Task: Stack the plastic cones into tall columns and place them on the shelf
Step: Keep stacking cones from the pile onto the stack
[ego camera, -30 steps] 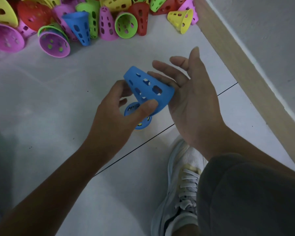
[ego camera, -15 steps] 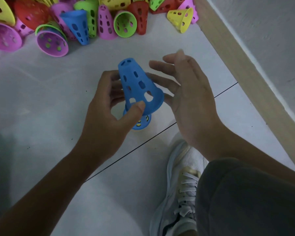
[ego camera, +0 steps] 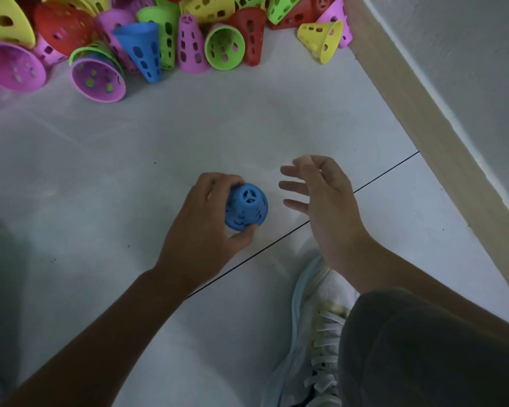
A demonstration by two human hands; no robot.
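One blue cone (ego camera: 246,207) stood tip up on the white floor (ego camera: 188,136), with the left hand (ego camera: 206,230) curled round its side. The right hand (ego camera: 323,201) hung just beside it, fingers loose and holding nothing. Many bright cones (ego camera: 147,45) lay piled farther back.

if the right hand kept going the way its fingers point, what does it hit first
The right hand is open, its fingers aimed left at the blue cone gripped by the left hand. It would probably meet that cone first, though height is hard to judge.

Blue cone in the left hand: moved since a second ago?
Yes. The blue cone came down, tip up, toward the floor's dark tile line; left hand grips it.
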